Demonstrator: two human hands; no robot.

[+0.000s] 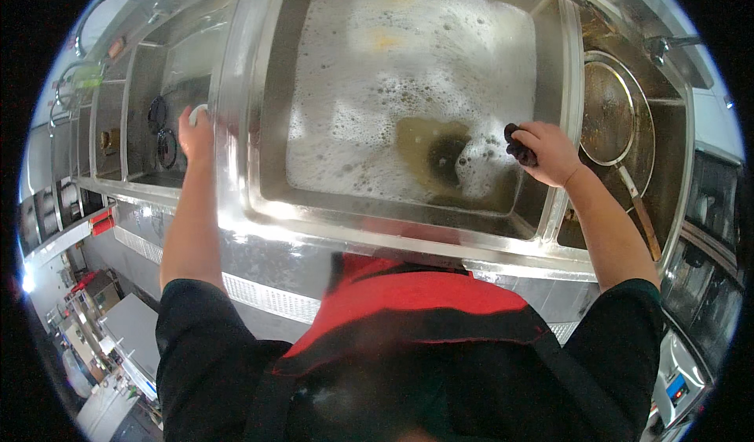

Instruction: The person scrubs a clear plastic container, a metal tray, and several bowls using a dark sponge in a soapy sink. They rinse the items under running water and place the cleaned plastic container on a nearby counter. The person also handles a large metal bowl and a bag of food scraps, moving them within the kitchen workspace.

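Observation:
A white rounded item, perhaps a small dish, is in my left hand, over the basin on the left. My fingers cover most of it. Farther right, my right hand grips a dark, bunched scrubber or cloth above the right side of the large steel sink. White suds cover most of the water in that sink. Near my right hand the foam parts, showing murky water and a dark patch below.
Two dark round items lie in the left basin. The right basin holds round-rimmed strainers, one with a wooden handle. Faucets stand along the far side. A steel divider separates the left and middle basins.

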